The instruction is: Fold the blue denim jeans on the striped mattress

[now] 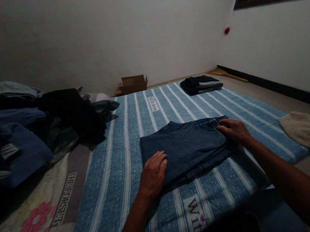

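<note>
Folded dark blue denim trousers [187, 146] lie on a blue-and-white striped sheet [129, 160], their elastic waistband toward the right. My left hand [154, 173] rests flat on the near left edge of the denim, palm down, with its fingers stretched out. At the opposite end, my right hand [235, 130] is closed on the waistband corner, thumb and fingers pinching the cloth. The underside of the fold is hidden.
To the left sits a large heap of loose clothes [72, 111]. A stack of folded dark garments [200, 84] lies at the sheet's far right. An open cardboard box [133, 84] stands by the back wall; a beige fuzzy cloth [307, 129] is at the right edge.
</note>
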{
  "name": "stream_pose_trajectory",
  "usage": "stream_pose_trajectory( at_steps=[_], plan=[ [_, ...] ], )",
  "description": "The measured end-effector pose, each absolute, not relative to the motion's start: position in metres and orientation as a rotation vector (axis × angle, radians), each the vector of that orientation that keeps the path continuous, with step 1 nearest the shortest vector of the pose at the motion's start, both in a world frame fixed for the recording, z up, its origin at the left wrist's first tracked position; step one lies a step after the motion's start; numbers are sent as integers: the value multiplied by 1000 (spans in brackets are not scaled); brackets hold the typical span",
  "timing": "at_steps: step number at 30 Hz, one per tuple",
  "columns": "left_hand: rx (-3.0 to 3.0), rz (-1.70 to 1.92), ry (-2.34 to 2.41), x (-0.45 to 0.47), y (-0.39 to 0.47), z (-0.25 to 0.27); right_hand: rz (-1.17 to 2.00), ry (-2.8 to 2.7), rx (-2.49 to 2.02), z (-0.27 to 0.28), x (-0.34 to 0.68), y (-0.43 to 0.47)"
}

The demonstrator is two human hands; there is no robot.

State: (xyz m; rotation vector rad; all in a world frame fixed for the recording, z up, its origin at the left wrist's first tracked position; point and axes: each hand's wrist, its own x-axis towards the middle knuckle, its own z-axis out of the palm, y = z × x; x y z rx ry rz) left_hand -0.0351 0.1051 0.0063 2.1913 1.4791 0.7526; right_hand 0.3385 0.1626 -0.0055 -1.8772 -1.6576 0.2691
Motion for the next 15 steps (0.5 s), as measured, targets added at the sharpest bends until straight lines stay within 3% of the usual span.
stream_pose_trajectory(
  at_steps=[15],
  plan=[
    [2273,718,1508,-33,103,5,253,-1643,-1901,-3,336,159]
  ],
)
